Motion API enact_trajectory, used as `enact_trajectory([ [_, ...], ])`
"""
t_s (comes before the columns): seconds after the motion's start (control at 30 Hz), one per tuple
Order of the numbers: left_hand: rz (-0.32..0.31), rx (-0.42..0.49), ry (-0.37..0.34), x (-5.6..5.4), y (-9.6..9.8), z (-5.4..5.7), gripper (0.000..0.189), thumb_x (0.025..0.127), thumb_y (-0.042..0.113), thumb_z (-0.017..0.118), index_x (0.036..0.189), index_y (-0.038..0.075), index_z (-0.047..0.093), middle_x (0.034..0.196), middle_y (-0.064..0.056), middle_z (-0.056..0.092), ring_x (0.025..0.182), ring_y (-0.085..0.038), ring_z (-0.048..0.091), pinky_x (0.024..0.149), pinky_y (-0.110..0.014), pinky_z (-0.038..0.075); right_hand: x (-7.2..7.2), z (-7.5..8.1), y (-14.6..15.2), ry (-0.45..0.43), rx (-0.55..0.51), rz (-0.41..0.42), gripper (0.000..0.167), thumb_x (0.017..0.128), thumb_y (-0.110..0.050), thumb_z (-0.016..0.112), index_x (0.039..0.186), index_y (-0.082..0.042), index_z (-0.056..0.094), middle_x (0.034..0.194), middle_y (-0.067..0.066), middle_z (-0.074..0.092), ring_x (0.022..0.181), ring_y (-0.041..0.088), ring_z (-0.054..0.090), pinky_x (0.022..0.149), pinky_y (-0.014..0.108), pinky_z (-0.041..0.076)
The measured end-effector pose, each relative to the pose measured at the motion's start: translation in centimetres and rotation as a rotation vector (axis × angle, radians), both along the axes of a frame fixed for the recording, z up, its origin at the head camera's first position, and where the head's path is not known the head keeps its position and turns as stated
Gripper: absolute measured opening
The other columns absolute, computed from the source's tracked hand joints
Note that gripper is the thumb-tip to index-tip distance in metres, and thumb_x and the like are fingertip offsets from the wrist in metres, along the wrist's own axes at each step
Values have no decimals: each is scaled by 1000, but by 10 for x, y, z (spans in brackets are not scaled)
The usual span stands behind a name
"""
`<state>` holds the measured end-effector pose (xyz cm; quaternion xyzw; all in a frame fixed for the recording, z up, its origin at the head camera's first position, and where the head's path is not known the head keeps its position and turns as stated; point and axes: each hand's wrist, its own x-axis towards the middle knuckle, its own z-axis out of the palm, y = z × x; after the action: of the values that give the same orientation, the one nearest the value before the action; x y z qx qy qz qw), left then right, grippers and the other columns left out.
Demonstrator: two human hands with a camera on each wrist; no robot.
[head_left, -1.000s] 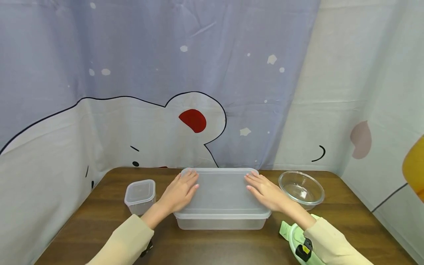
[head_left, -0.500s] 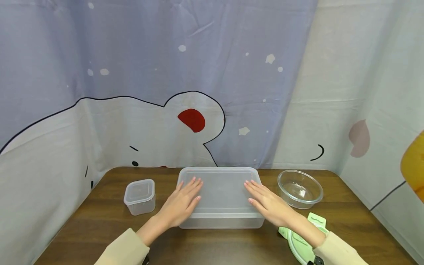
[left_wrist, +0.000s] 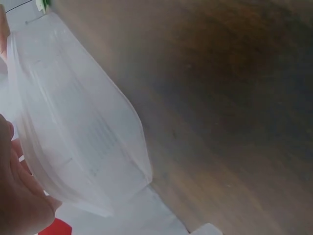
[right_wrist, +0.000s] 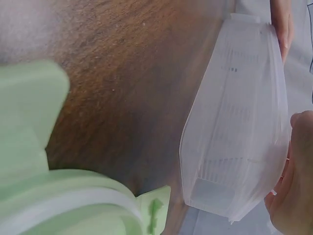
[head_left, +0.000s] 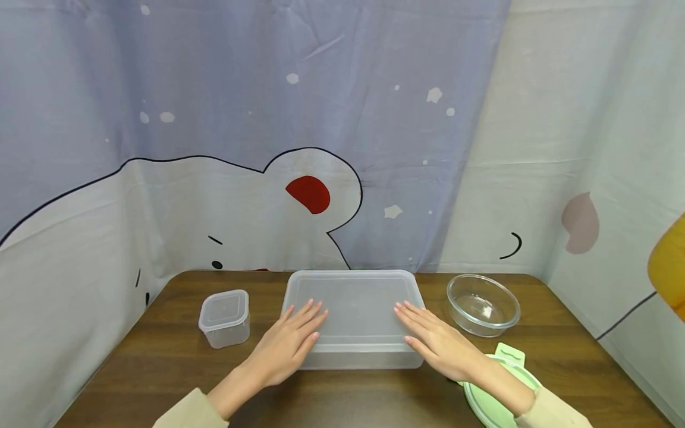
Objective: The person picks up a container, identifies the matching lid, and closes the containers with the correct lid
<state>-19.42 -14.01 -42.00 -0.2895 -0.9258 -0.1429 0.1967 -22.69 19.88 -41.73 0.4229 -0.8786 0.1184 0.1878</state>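
Observation:
A rectangular clear plastic food container [head_left: 358, 360] sits on the table under its frosted lid [head_left: 355, 309]. My left hand [head_left: 283, 345] lies over the lid's near left corner, fingers straight. Over the near right corner is my right hand [head_left: 441, 345], its fingers likewise straight and pointing inward. Whether the palms touch the lid or float just above it, I cannot tell. The left wrist view shows the container's side wall [left_wrist: 93, 117] with left fingers at the lid's edge. In the right wrist view, the right hand [right_wrist: 296, 181] is beside the lid's rim.
To the left stands a small lidded plastic box [head_left: 225, 319]. A round glass bowl [head_left: 484, 306] is at the back right. Partly beneath my right forearm lies a round green lid with tabs [head_left: 492, 404]. A patterned curtain [head_left: 342, 119] hangs behind the wooden table [head_left: 342, 398].
Both hands have drawn back toward me over the lid, from its sides to its near corners. The container stays where it was. More of the green lid shows.

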Motion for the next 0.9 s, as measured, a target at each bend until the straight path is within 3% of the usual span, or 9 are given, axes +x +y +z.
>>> enact_trajectory([
  [0.3,12,-5,4,2,-5,-4,40,102,27,44,140,14,51,147,-7,46,140,-27,38,114,-54,29,0,-4,-3,93,15,40,51,97,-24,54,143,-5,44,147,12,46,136,31,43,121,18,3],
  [0.57,24,-15,-5,2,-4,-9,40,102,27,44,139,16,52,146,-3,48,140,-24,39,116,-52,27,1,-7,-2,105,35,37,54,97,-26,55,144,-4,42,148,11,46,136,30,43,121,19,1],
  [0.9,36,-49,40,1,-4,-13,40,103,30,41,141,19,50,147,1,47,141,-21,38,116,-49,28,2,-8,-3,111,32,31,54,97,-28,55,143,-2,42,147,10,47,135,31,44,121,21,2],
])
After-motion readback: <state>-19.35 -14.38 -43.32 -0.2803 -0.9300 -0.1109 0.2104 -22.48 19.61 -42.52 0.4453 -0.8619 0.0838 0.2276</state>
